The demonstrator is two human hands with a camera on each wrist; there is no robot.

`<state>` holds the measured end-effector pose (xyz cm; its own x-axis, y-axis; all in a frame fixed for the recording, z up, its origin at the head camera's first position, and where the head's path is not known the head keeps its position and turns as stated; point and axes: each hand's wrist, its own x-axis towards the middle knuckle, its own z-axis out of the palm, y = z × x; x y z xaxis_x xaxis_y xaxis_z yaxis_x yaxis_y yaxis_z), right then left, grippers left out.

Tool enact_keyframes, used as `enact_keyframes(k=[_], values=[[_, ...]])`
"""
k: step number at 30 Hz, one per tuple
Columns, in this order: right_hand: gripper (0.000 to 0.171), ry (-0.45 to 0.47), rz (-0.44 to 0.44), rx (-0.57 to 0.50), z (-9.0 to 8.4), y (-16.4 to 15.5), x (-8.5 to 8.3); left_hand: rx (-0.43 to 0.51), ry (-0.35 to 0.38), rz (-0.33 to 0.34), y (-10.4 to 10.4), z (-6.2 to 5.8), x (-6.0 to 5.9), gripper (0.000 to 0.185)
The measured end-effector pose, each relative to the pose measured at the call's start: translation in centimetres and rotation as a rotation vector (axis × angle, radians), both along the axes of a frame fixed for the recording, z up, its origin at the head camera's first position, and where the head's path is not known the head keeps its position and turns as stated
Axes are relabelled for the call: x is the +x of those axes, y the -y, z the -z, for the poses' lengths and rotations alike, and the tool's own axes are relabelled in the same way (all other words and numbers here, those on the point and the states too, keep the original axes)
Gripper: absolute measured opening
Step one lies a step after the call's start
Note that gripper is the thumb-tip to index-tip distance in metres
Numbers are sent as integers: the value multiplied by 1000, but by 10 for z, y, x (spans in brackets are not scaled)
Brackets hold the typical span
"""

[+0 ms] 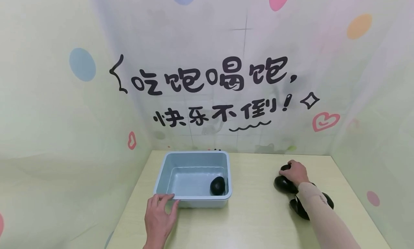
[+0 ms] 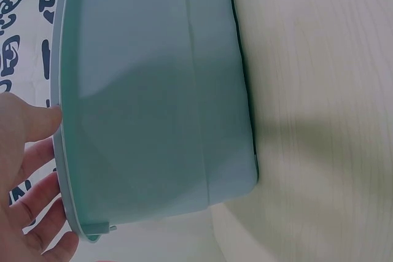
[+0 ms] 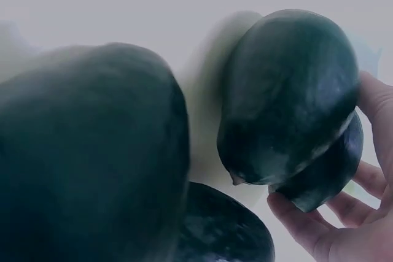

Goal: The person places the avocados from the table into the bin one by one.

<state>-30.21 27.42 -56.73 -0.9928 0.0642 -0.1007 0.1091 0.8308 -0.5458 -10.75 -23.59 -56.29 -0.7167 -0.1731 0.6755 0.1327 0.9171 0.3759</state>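
Note:
My left hand (image 1: pixel 160 216) rests at the near left rim of a light blue plastic bin (image 1: pixel 194 203), its fingers spread and fairly straight. The left wrist view shows the thumb and fingertips along the rim of the bin (image 2: pixel 153 108). One dark green avocado (image 1: pixel 217 186) lies inside, near the right wall. At the right of the table my right hand (image 1: pixel 295 173) grips an avocado (image 1: pixel 286 167) between thumb and fingers. In the right wrist view this avocado (image 3: pixel 325 170) is partly hidden behind another avocado (image 3: pixel 288 96).
More avocados (image 1: pixel 299 209) lie in a cluster under and beside my right forearm, partly covered by the sleeve (image 1: pixel 323 216). The pale wooden table (image 1: pixel 252 206) has a printed cloth (image 1: pixel 210 37) hanging behind it and at both sides.

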Motion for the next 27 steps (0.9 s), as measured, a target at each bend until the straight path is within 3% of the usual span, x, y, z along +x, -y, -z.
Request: enact_keyframes(k=[16,27], values=[[73,-24,-19,-1,-5,-5,1,6,-11,5,0,3,-1,28],[70,-39,-35,25,-20,-2,8,10,-17,11,1,3,0,28]])
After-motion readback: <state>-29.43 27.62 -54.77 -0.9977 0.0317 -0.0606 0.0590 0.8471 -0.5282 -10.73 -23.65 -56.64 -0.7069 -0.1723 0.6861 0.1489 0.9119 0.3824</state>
